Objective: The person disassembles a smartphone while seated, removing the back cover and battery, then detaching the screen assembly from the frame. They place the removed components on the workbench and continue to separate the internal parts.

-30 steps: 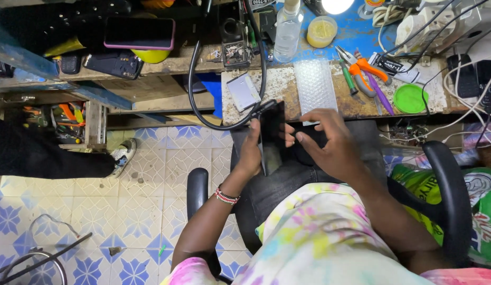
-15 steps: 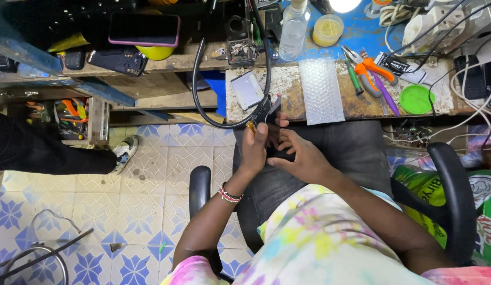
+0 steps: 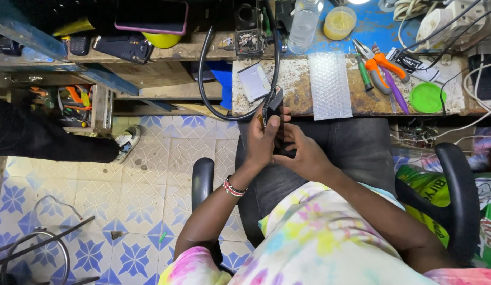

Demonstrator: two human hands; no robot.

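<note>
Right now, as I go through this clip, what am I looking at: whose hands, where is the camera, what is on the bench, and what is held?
No machine here: a seated person works bare-handed, filmed by a camera on their own head, looking down over their lap. The left hand, with a beaded wristband, and the right hand together hold a slim black device, probably a phone, seen edge-on. Ahead is a worn workbench with a sheet of bubble wrap, orange-handled pliers, a green lid, a clear bottle and a small grey plate. A black cable loops down off the bench.
</note>
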